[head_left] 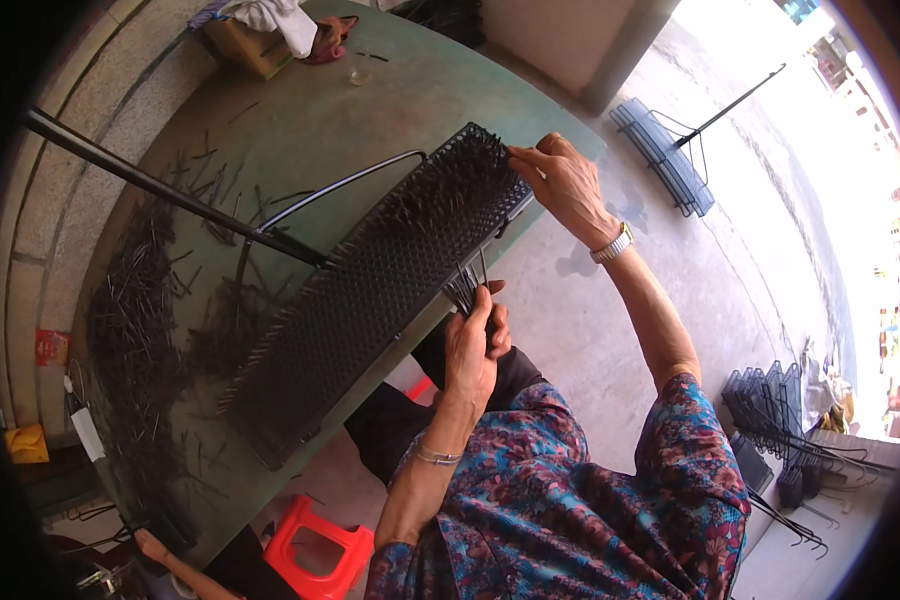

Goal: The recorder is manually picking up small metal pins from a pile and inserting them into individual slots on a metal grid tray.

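A long black mesh panel [345, 335] lies slantwise on the green table. Its far right end is packed with upright dark strips [450, 180], while the near left part shows bare mesh. My left hand [475, 345] is closed around a bundle of thin dark strips [463, 288], just below the panel's near edge. At the panel's far right corner, my right hand [560, 180] is pinched beside the packed strips. What its fingertips hold is too small to make out. A dark rod [170, 190] and a bent metal brace [345, 185] join the panel's far side.
Loose dark strips [135, 320] are heaped on the table's [300, 100] left side. A red stool [320, 550] stands below. Another person's hand [150, 545] shows at lower left. A similar framed piece [660, 155] lies on the floor; several more [765, 400] are stacked at right.
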Demonstrator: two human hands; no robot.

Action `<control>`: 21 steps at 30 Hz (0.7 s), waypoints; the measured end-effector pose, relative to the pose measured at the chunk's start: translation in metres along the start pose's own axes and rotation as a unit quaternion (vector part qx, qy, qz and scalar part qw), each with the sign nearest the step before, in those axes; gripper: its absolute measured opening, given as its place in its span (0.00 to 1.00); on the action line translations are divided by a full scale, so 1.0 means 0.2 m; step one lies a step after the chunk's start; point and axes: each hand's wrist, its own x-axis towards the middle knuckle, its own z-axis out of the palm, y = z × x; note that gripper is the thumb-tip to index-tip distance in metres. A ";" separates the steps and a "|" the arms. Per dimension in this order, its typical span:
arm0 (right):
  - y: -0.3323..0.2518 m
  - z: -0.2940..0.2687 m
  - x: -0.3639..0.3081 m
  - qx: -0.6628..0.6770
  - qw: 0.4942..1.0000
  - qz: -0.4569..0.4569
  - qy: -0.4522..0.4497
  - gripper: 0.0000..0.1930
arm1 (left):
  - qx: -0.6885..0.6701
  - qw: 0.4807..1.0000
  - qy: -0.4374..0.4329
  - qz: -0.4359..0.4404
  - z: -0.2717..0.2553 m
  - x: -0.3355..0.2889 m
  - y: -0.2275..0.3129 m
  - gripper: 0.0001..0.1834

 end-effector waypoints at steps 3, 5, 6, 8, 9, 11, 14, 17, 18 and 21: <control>-0.04 -0.04 -0.03 -0.026 0.999 0.035 0.022 0.12 | 0.034 0.999 -0.001 0.011 0.05 -0.02 0.01 0.18; -0.09 -0.09 -0.06 0.071 0.994 0.078 -0.015 0.15 | 0.037 0.999 0.004 0.020 0.06 -0.02 0.02 0.19; -0.12 -0.12 -0.08 0.183 0.968 0.119 -0.121 0.17 | 0.045 0.999 0.001 0.022 0.05 -0.02 0.02 0.20; -0.19 -0.17 -0.14 0.335 0.888 0.124 -0.289 0.20 | 0.053 0.998 -0.002 0.024 0.05 -0.02 0.03 0.20; -0.22 -0.16 -0.18 0.355 0.882 0.119 -0.287 0.20 | 0.069 0.997 -0.008 0.024 0.04 -0.02 0.03 0.21; -0.26 -0.16 -0.21 0.402 0.850 0.154 -0.303 0.17 | 0.086 0.996 -0.014 0.024 0.05 -0.03 0.03 0.21; -0.25 -0.17 -0.25 0.443 0.816 0.187 -0.321 0.14 | 0.106 0.994 -0.007 0.013 0.08 -0.04 0.03 0.21; -0.21 -0.19 -0.24 0.414 0.827 0.152 -0.349 0.12 | 0.130 0.991 -0.011 -0.002 0.08 -0.04 0.02 0.21; -0.21 -0.20 -0.24 0.414 0.828 0.154 -0.344 0.12 | 0.141 0.990 -0.015 -0.003 0.07 -0.04 0.01 0.21; -0.19 -0.22 -0.24 0.444 0.802 0.159 -0.367 0.11 | 0.164 0.986 -0.023 -0.004 0.05 -0.03 0.00 0.22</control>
